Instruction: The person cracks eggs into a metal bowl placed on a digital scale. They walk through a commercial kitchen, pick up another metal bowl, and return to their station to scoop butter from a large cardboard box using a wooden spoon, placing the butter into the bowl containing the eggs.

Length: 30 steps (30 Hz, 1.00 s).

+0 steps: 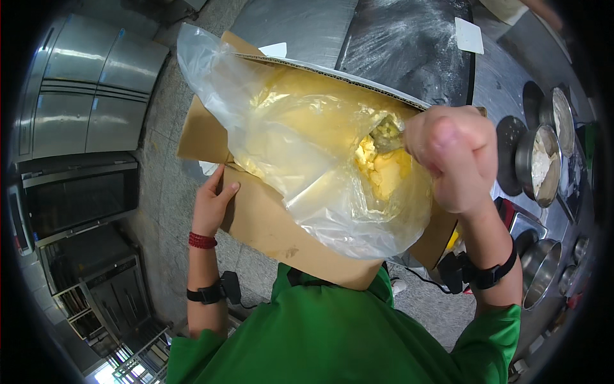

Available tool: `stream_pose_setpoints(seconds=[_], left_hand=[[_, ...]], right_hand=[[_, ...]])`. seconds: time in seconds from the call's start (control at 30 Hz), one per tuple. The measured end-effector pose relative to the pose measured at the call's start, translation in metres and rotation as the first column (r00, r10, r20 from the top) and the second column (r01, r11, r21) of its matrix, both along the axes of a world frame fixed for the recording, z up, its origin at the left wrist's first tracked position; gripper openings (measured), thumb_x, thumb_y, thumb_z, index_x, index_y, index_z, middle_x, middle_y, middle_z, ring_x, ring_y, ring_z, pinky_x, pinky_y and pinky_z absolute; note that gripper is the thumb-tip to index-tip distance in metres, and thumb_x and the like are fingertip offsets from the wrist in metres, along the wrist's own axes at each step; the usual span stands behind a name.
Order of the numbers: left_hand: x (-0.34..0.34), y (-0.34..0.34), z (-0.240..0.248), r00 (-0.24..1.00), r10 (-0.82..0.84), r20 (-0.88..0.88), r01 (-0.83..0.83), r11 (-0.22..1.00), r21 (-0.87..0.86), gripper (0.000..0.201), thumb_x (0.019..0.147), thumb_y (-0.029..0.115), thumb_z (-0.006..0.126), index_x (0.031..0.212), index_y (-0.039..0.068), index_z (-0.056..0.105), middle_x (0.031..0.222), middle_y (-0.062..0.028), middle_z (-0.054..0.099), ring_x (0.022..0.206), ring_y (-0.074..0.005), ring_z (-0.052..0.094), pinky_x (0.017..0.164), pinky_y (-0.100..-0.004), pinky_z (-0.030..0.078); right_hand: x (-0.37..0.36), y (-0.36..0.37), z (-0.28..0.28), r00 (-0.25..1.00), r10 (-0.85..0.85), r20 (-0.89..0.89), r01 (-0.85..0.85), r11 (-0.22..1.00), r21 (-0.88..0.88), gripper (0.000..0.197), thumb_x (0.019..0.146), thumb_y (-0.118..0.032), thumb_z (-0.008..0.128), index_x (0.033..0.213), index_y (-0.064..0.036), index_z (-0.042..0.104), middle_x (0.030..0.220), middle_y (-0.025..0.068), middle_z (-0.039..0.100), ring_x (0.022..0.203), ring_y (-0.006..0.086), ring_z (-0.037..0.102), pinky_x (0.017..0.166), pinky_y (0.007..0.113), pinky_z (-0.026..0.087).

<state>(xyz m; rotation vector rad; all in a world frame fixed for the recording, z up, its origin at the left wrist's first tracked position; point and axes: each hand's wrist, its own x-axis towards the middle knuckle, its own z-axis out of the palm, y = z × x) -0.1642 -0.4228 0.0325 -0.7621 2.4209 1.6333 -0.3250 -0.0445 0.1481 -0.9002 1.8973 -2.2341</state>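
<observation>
A cardboard box [268, 224] with its flaps folded out is in front of me, lined with a clear plastic bag [249, 128]. Through the bag shows a soft yellow block that looks like butter or margarine [387, 173], bare and dug up toward the right side. My left hand [214, 198] grips the box at its left flap, thumb on the near side. My right hand [454, 157] is closed in a fist above the bag's opening. Beside that fist a shiny greyish patch [387, 132] touches the yellow fat; whether it is a tool in the hand I cannot tell.
A dark, flour-dusted work surface [409, 45] lies beyond the box. On the steel table at right stand metal bowls, one holding white powder [543, 163], another [540, 272] nearer me. Steel cabinets [89, 83] and an oven [83, 198] line the left, across a grey floor.
</observation>
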Motion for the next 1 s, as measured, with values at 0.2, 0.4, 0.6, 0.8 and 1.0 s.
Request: stream_pose_setpoints(seconds=[0.2,0.4,0.6,0.8,1.0], left_hand=[[0.001,0.002,0.002,1.000,-0.003,0.017,0.003,1.000,0.003,0.061,0.092,0.012,0.069,0.143,-0.009,0.043,0.132,-0.0156,0.061,0.117,-0.0182,0.059,0.100,-0.0304,0.046],[0.003,0.004,0.001,1.000,-0.016,-0.021,0.016,1.000,0.018,0.060,0.092,0.011,0.068,0.143,-0.009,0.043,0.134,-0.0157,0.060,0.119,-0.0181,0.058,0.100,-0.0301,0.046],[-0.002,0.004,0.004,0.999,-0.054,-0.004,0.054,0.996,-0.069,0.060,0.092,0.012,0.067,0.143,-0.009,0.043,0.134,-0.0167,0.060,0.119,-0.0186,0.059,0.100,-0.0301,0.046],[-0.001,0.004,0.006,0.999,-0.046,-0.002,0.045,0.995,-0.089,0.061,0.092,0.013,0.067,0.142,-0.011,0.043,0.134,-0.0178,0.060,0.119,-0.0200,0.059,0.100,-0.0303,0.046],[-0.001,0.005,0.003,0.998,-0.053,-0.038,0.053,0.999,0.002,0.058,0.093,0.009,0.064,0.143,-0.011,0.042,0.134,-0.0168,0.059,0.120,-0.0197,0.058,0.101,-0.0305,0.045]], right_hand=[[-0.008,-0.017,-0.010,0.997,0.046,0.064,-0.057,0.981,0.186,0.045,0.098,-0.015,0.059,0.059,-0.0010,0.044,0.051,-0.0027,0.037,0.051,0.0038,0.032,0.045,0.027,0.027],[-0.010,-0.026,-0.014,0.984,0.096,0.152,-0.127,0.970,0.208,0.044,0.097,-0.015,0.060,0.058,-0.0007,0.044,0.050,-0.0017,0.037,0.050,0.0051,0.032,0.045,0.029,0.029],[0.025,-0.036,-0.023,0.966,0.249,-0.072,-0.220,0.935,0.278,0.042,0.090,-0.012,0.064,0.053,-0.0053,0.045,0.047,0.0055,0.038,0.041,0.0134,0.035,0.042,0.033,0.030],[0.023,-0.015,-0.019,0.967,0.251,-0.046,-0.233,0.942,0.241,0.049,0.093,-0.014,0.063,0.051,-0.0072,0.038,0.046,0.0015,0.034,0.041,0.0114,0.033,0.042,0.032,0.028],[-0.024,-0.003,-0.025,0.914,0.189,0.359,-0.124,0.973,-0.196,0.055,0.100,-0.029,0.057,0.052,-0.0101,0.037,0.049,-0.0037,0.034,0.046,0.0081,0.030,0.045,0.030,0.024]])
